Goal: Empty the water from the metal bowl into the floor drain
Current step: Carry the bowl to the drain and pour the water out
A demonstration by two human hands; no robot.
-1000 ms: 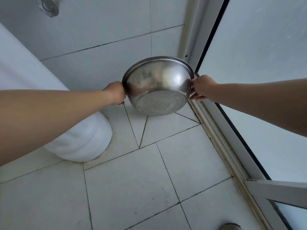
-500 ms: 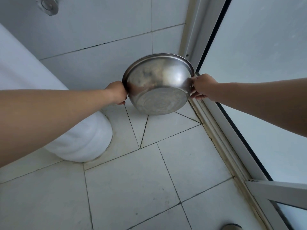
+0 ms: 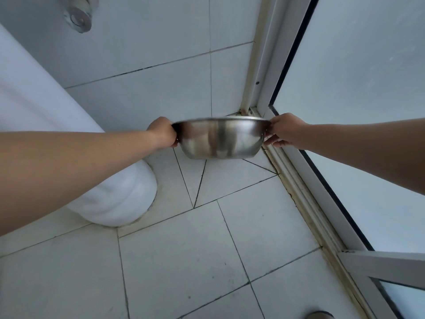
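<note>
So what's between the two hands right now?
Only the metal bowl: the left hand grips one side of its rim and the right hand the other, above the floor tiles in the head view.

The shiny round metal bowl (image 3: 220,140) looks blurry and hides its inside, and a small round grey thing (image 3: 320,315) is cut off at the bottom edge.

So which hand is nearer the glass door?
Right. The right hand grips the bowl's rim beside the glass door; the left hand holds the opposite rim, by the white fixture.
</note>
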